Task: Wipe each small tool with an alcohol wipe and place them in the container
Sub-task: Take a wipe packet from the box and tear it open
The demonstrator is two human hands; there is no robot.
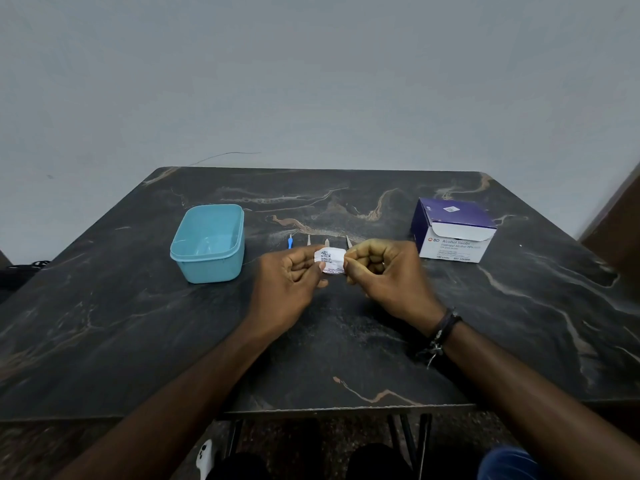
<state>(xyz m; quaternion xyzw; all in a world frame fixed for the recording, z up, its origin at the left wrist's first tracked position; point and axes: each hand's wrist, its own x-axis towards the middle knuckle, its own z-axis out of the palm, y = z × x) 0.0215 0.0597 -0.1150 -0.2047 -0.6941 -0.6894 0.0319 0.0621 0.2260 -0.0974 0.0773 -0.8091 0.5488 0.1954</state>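
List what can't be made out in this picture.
- Small tools: the head view shows only their far tips; both hands hide the rest, so their kinds are unclear.
- Wipe packet: pinched between left hand and right hand; fingers cover its ends, print too small.
- Box: the fine print is too small.
- Blue container: its near wall hides part of the floor.

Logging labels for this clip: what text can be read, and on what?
"BD Alcohol Swabs": front of the box.
Smaller lines beneath it on the box: too blurred to read.
Print on the wipe packet, held by the left hand and right hand: too small to read.
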